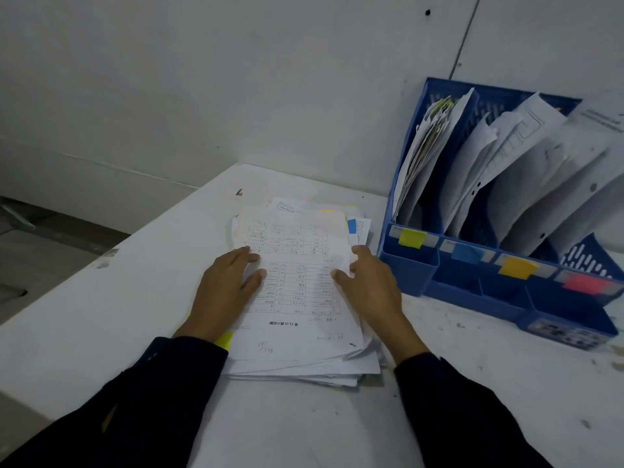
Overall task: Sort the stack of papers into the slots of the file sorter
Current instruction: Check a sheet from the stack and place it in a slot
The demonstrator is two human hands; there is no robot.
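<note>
**Hands flat on the stack**

Print on top sheet too small to read. Loose, uneven paper stack [297, 298] on scuffed white table [101, 332], left hand [226, 285] and right hand [368, 285] resting on its sides, fingers straight, gripping nothing. Just right: blue plastic sorter [489, 265], slots holding curled sheets, coloured tabs in front.

A scuffed white worktop [101, 332] carries dark flecks and chipped spots. Behind the worktop rises a pale wall [236, 79] with a thin vertical seam; left of it lies what may be floor [40, 251].
</note>
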